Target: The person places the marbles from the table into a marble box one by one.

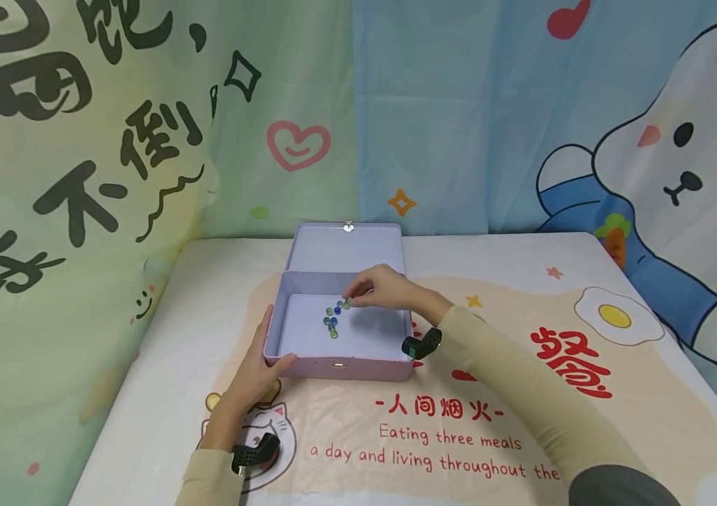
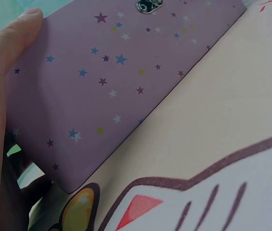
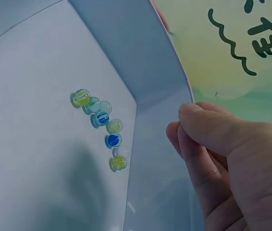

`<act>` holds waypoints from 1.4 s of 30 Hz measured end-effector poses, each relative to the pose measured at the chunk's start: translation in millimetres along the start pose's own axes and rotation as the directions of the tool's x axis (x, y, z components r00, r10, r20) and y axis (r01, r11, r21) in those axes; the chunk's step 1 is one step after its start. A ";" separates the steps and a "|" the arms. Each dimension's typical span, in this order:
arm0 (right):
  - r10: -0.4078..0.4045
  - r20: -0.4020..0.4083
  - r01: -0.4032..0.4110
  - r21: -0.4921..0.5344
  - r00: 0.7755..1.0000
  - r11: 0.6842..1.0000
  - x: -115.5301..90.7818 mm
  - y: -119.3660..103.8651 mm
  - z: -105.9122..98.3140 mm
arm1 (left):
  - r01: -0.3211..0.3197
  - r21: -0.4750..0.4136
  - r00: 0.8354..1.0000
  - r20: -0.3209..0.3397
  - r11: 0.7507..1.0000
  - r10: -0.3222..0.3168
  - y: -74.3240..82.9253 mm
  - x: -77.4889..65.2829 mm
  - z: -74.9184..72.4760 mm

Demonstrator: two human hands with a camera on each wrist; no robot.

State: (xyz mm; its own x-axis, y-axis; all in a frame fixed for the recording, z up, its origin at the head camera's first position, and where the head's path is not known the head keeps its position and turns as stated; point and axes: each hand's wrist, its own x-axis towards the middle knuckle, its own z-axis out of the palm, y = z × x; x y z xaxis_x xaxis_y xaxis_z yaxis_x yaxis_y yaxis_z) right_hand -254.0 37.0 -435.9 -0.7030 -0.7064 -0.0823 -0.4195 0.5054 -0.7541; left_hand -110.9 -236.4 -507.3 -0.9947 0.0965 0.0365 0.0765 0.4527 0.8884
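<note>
A lilac tin box [image 1: 339,370] stands with its lid [image 1: 344,246] raised at the back. Several glass marbles [image 1: 333,321], green, blue and clear, lie in a bent line on its white floor; the right wrist view shows these marbles [image 3: 113,140] beside a side wall. My left hand [image 1: 256,372] rests on the box's front left corner, thumb [image 2: 27,24] along the front and fingers at the side. Over the box, my right hand [image 1: 384,288] has thumb and fingertips brought together right by the farthest marble. I cannot tell whether a marble is hidden between them.
A printed cloth [image 1: 447,485] with red lettering and a fried egg picture covers the table. Behind it hangs a cartoon curtain [image 1: 422,119]. The lid leans back close to that curtain. Silver clasp parts [image 2: 149,5] sit on the box's front.
</note>
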 end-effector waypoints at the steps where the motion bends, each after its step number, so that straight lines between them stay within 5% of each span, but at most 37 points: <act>1: 0.002 -0.001 -0.002 0.006 1.000 1.000 1.0 0.7 0.7 | -0.003 -0.004 1.000 -0.002 1.000 0.003 -0.4 0.0 0.3; 12: -0.009 -0.055 0.010 0.015 0.998 1.000 6.3 9.4 12.7 | 0.001 -0.003 1.000 0.014 1.000 -0.001 2.4 -0.8 2.1; 22: 0.003 -0.064 -0.007 -0.057 0.998 0.998 7.6 12.0 17.2 | 0.012 0.001 0.999 0.032 1.000 -0.012 40.2 -12.1 -4.4; 31: -0.006 -0.029 -0.001 -0.238 1.000 0.971 10.1 13.5 21.6 | -0.001 0.004 1.000 0.016 1.000 0.001 3.4 -1.9 -0.2; 42: 0.026 -0.057 -0.042 -0.312 0.998 0.949 10.4 12.3 22.6 | -0.017 -0.001 1.000 -0.007 1.000 0.017 -3.3 0.2 -0.2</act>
State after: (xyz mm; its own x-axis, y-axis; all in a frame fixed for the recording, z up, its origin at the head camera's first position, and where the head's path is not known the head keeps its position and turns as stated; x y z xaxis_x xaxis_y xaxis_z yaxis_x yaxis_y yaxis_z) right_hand -253.5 24.7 -460.7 -0.7452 -0.6637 -0.0642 -0.5475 0.6640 -0.5092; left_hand -111.3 -238.0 -510.1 -0.9937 0.0983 0.0544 0.0932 0.4505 0.8879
